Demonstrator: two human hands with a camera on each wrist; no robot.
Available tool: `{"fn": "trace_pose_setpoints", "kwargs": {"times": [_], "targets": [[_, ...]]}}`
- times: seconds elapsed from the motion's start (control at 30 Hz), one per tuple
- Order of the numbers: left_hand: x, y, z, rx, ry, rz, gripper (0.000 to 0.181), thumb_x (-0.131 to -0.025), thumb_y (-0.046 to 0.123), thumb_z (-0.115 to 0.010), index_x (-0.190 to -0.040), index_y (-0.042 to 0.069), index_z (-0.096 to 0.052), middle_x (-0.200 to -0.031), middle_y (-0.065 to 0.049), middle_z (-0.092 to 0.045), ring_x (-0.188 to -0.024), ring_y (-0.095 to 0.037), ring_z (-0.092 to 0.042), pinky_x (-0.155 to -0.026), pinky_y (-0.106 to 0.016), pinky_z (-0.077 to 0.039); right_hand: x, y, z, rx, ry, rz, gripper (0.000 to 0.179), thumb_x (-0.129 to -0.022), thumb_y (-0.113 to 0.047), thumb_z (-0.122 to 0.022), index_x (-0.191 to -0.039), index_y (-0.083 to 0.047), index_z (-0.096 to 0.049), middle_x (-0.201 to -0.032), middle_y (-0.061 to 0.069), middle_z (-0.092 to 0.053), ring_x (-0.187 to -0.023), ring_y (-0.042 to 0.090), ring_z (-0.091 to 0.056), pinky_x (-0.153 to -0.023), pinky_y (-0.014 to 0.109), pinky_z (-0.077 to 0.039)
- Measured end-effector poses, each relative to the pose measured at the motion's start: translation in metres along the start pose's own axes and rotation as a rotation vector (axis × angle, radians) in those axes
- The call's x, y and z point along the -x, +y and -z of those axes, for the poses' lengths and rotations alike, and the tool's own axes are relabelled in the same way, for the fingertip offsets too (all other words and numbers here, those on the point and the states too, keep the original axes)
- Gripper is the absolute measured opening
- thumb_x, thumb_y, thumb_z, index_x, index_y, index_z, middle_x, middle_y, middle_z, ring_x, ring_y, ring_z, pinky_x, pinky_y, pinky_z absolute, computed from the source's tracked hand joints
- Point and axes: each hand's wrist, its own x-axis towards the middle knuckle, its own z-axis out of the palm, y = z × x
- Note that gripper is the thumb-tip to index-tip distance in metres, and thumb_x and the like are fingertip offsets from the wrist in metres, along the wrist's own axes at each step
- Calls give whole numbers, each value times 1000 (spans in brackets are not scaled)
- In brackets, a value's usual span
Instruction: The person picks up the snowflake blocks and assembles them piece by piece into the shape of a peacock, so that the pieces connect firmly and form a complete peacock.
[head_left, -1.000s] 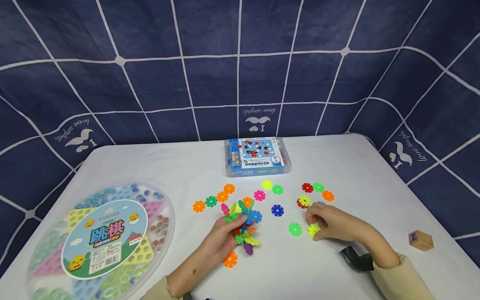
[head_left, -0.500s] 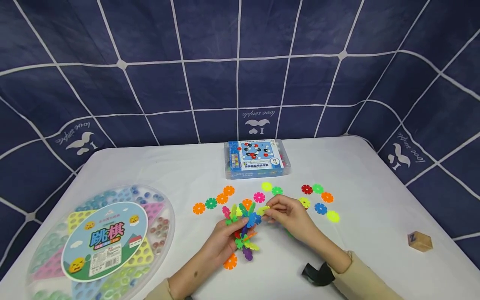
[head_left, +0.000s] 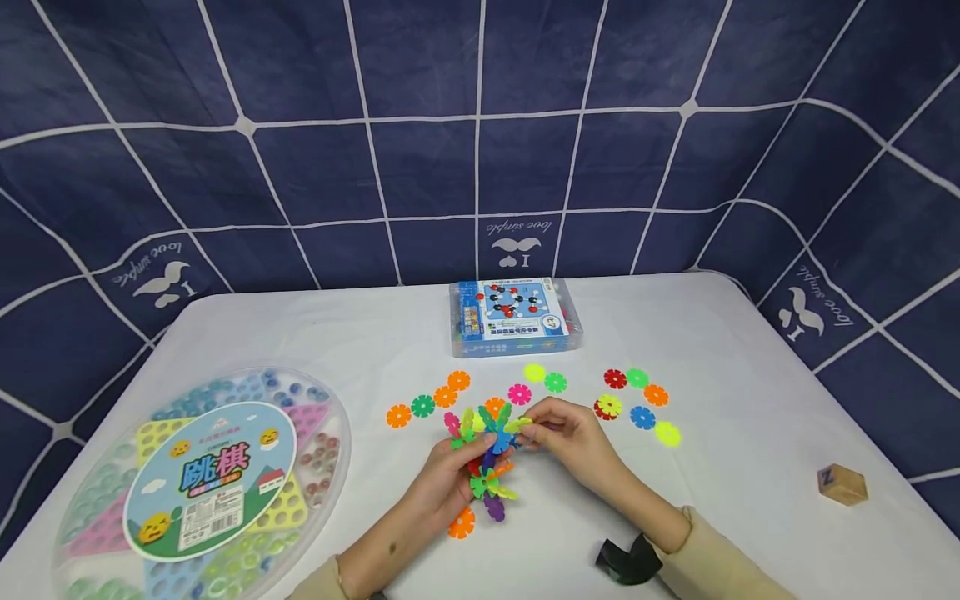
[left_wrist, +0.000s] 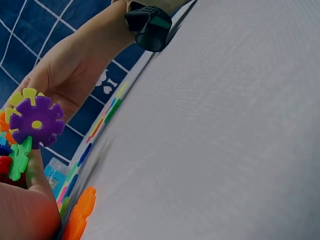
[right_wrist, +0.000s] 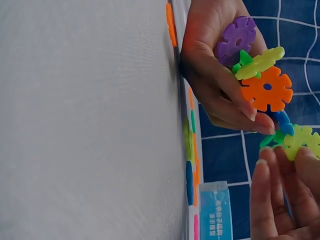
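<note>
My left hand [head_left: 448,479] holds a cluster of interlocked plastic snowflake discs [head_left: 486,483] above the table. The cluster mixes green, blue, purple, orange, red, pink and yellow pieces. At its right side, my right hand [head_left: 573,437] pinches a yellow snowflake disc [right_wrist: 302,142] between thumb and fingers. In the right wrist view, that disc touches or overlaps a green piece at the cluster's end; whether their slots are joined, I cannot tell. A purple disc [left_wrist: 37,122] forms the cluster's near end in the left wrist view. The left palm hides part of the cluster.
Loose discs lie around the hands, including an orange disc [head_left: 461,523] and a blue disc [head_left: 642,417]. A round Chinese checkers set [head_left: 210,479] fills the left side. A molecule-model box [head_left: 517,317] stands at the back, a wooden block [head_left: 843,484] at the right.
My right hand has picked a yellow disc off the table at the right and carried it left to the cluster. The left hand has stayed nearly still.
</note>
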Motion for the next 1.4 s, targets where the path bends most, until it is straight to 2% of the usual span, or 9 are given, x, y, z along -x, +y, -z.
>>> {"fn": "trace_pose_setpoints", "kwargs": {"times": [0.13, 0.3, 0.5, 0.67, 0.87, 1.0, 1.1, 1.23, 1.4], "targets": [[0, 0, 0, -3, -10, -2, 26, -91, 8, -61, -108, -11, -60, -100, -16, -66, -91, -22, -65, -88, -33, -46, 1, -1, -2, 80, 16, 29, 5, -84, 3, -66, -88, 2, -66, -81, 10, -68, -70, 34, -64, -66, 38, -55], [0, 1, 0, -22, -27, -7, 25, -92, 7, -59, -107, -12, -59, -97, -16, -66, -90, -21, -66, -88, -32, -46, 3, -4, -6, 178, 44, 75, 9, -82, 4, -67, -86, -3, -69, -81, 4, -68, -71, 25, -67, -66, 30, -55], [-2, 0, -1, -13, -26, -14, 21, -92, 6, -58, -105, -10, -61, -97, -17, -67, -89, -22, -66, -86, -32, -48, 3, -4, -9, 357, 77, 188, 13, -80, 2, -70, -85, -11, -70, -80, -7, -68, -74, 12, -66, -69, 27, -55], [-4, -2, -4, -41, -37, -21, 23, -90, 6, -60, -105, -12, -60, -95, -18, -67, -86, -21, -66, -84, -32, -50, 5, 0, -8, 413, 44, 210, 17, -80, 5, -70, -85, -11, -70, -81, -7, -68, -73, 9, -64, -66, 25, -54], [-3, -3, -5, -102, -28, -38, 23, -89, 6, -61, -104, -12, -60, -91, -17, -68, -83, -21, -67, -81, -31, -51, 8, -8, -7, 641, 13, 286, 13, -81, 2, -70, -87, -9, -69, -82, -2, -69, -70, 5, -60, -61, 16, -51], [-2, -1, -7, -109, -40, -29, 28, -90, 11, -63, -106, -11, -59, -95, -17, -67, -87, -22, -66, -84, -32, -50, 3, -15, -2, 628, -33, 193, 6, -85, -6, -68, -86, -12, -69, -81, -4, -68, -69, 6, -59, -62, 19, -51], [0, 1, -9, -102, -93, 17, 37, -90, 16, -64, -115, -9, -56, -104, -17, -65, -98, -24, -63, -90, -37, -47, -1, -17, 5, 574, -28, 104, 8, -82, -6, -71, -85, -13, -70, -80, -6, -67, -66, 8, -57, -61, 22, -52], [4, 0, -8, -135, -168, 75, 40, -90, 9, -61, -125, -8, -49, -112, -15, -62, -108, -28, -58, -94, -43, -43, -4, -15, 12, 550, -9, 74, 12, -79, -2, -73, -86, -11, -71, -82, -6, -68, -69, 7, -58, -61, 25, -52], [6, -3, -3, -174, -163, 58, 41, -89, 1, -61, -126, -9, -46, -112, -14, -64, -107, -28, -58, -92, -40, -44, -6, -17, 17, 531, -53, 23, 19, -81, -2, -71, -99, -11, -71, -92, -7, -68, -82, 8, -62, -67, 25, -53]]}}
